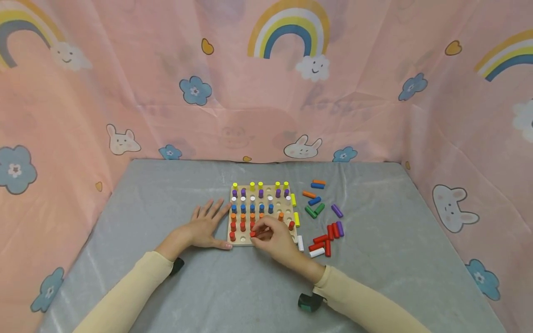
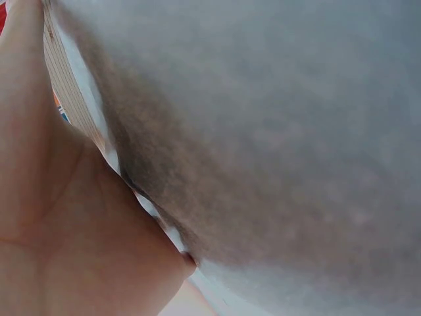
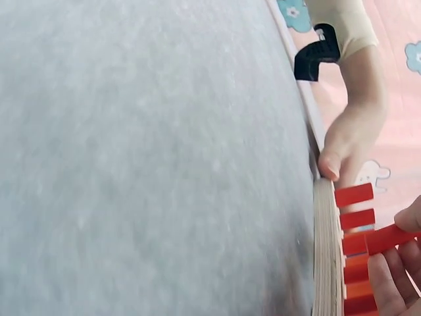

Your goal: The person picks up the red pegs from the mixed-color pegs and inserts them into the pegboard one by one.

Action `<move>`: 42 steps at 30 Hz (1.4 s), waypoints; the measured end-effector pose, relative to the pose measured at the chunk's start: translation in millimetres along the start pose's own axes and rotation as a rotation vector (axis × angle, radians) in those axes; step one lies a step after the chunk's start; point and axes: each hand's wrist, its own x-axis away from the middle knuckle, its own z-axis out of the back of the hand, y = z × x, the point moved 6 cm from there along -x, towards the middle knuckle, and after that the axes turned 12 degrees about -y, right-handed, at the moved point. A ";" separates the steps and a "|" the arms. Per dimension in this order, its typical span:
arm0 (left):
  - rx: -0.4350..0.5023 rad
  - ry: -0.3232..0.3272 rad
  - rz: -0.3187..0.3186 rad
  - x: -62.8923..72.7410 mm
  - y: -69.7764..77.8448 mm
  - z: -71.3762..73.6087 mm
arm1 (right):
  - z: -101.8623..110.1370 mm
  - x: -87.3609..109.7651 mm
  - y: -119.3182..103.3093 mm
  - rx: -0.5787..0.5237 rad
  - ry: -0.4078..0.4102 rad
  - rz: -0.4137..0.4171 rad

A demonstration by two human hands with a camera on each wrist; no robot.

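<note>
A wooden pegboard stands on the grey cloth, with rows of yellow, purple, white, blue, orange and red pegs upright in its holes. My left hand lies with fingers spread along the board's left side, fingertips and thumb at its edge. Between thumb and fingers, my right hand pinches a red peg over the front row. The right wrist view has this peg slanted, its lower end close to the standing red pegs. A corner red peg stands at the front left. My right hand hides part of the board.
Loose pegs lie right of the board: red pegs, white pegs, purple pegs, green pegs, blue and orange ones. Yellow pegs lie against its right edge. A pink printed curtain encloses the back and sides.
</note>
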 end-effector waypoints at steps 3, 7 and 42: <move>-0.002 -0.002 0.007 0.5 0.4 0.1 | -3.9 -0.4 -12.4 -0.006 -0.006 0.008; -0.009 0.003 0.014 1.2 0.4 0.9 | -7.1 0.6 -28.3 -0.006 0.006 0.044; -0.009 0.022 -0.002 1.1 -0.8 -0.2 | -26.8 -7.4 -4.1 0.189 0.085 0.085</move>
